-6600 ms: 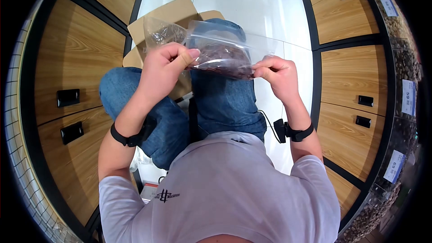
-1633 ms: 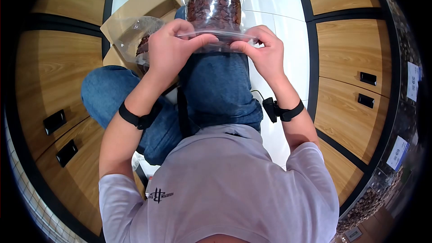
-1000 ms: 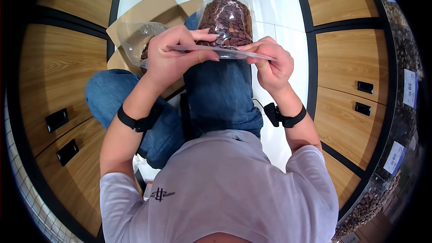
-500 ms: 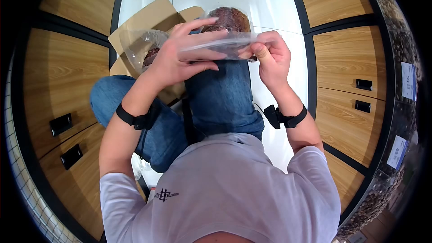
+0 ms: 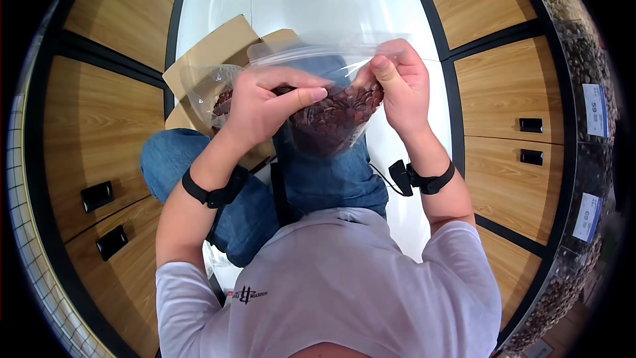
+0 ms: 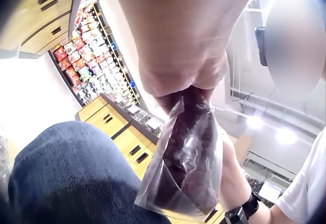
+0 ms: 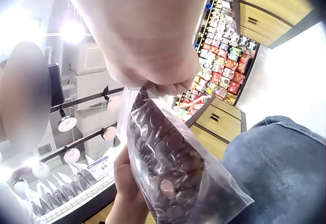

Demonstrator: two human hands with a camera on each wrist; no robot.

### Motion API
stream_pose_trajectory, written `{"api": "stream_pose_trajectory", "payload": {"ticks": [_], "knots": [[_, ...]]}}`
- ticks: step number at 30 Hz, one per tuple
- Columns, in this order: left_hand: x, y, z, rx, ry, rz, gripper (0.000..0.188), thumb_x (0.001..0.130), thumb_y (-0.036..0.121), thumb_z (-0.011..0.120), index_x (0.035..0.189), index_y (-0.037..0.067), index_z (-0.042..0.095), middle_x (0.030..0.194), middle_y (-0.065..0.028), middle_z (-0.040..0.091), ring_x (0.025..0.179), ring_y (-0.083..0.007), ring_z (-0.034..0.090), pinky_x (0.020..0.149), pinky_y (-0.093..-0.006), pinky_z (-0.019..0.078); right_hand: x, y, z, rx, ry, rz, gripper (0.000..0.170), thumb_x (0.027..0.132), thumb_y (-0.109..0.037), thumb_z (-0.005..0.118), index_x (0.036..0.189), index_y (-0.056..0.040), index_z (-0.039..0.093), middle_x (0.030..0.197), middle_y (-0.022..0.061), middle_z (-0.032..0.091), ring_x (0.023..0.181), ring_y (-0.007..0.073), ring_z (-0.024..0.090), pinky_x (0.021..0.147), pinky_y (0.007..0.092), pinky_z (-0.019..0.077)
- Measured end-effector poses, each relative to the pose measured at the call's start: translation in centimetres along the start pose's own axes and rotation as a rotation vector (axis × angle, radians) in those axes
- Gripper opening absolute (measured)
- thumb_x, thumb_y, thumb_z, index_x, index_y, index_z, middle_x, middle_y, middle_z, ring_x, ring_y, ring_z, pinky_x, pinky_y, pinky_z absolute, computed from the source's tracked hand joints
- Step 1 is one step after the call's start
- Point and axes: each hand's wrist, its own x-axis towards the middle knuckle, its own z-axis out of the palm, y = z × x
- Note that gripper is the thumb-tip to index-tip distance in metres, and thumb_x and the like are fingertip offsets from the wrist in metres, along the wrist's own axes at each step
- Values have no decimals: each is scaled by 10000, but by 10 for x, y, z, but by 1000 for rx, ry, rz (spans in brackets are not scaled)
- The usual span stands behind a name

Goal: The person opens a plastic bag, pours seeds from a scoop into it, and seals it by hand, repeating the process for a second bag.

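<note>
A clear zip bag, partly filled with flat dark reddish-brown seeds, is held over the person's thigh in the head view. Its zip strip runs along the far side, and the seeds bulge toward the body. The left hand grips the bag's left side between thumb and fingers. At the upper right corner, beside the zip strip, the right hand pinches the plastic. From the left wrist, the zip bag hangs below the hand. In the right wrist view the seeds press against the bag's wall.
An open cardboard box stands at the left knee, with another clear bag of dark seeds in it. Wooden cabinets line both sides of the white tiled floor. Bins with price tags run along the right.
The bag has been swung round: its filled end, which pointed away over the knee, now faces the body. The left hand's spread fingers have closed on the bag's side; the right keeps its pinch.
</note>
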Motion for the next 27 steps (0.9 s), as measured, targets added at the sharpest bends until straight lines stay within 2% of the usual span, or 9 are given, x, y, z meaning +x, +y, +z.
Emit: {"api": "stream_pose_trajectory", "payload": {"ticks": [2,8,11,13,18,24,27], "knots": [[0,0,1,-12,56,-150,141,841,91,749,948,2,769,900,-76,752,830,-108,669,779,-245,521,4,7,-3,-15,18,19,155,975,-163,631,988,-25,563,742,95,683,681,138,663,606,227,507],[3,-15,3,-186,72,-285,178,860,120,740,975,-15,760,910,-59,740,845,-88,647,790,-233,508,13,18,-10,-18,60,162,157,941,-129,664,991,-7,581,808,115,709,717,148,672,669,253,531],[3,-22,2,-161,86,-278,167,863,92,736,974,-31,751,934,-97,745,863,-122,671,793,-246,521,8,14,-8,-98,60,246,184,923,-142,683,999,14,623,855,133,725,754,154,683,699,256,537],[4,-21,2,-161,95,-268,176,864,108,735,980,-23,755,920,-80,743,857,-108,661,793,-243,515,7,14,-9,-130,34,269,204,916,-154,691,1005,25,652,876,139,732,772,155,686,709,254,538],[4,-17,0,-95,57,-210,193,871,125,726,1008,-7,758,926,-64,745,858,-99,654,800,-241,510,6,5,-12,-181,-131,380,229,887,-169,722,997,31,743,890,97,742,807,139,677,749,258,539],[4,-19,-2,-91,24,-164,196,887,115,704,1033,-7,751,983,-81,743,895,-112,658,825,-254,518,3,-2,-14,-368,-143,240,176,895,-132,703,983,9,760,887,78,743,807,129,674,747,258,532],[4,-20,-7,-116,29,-154,202,901,110,693,1055,-11,743,1000,-85,741,909,-116,660,827,-258,522,2,0,-21,-430,-118,270,165,901,-96,684,1007,7,756,889,76,745,816,128,679,759,258,537]]}}
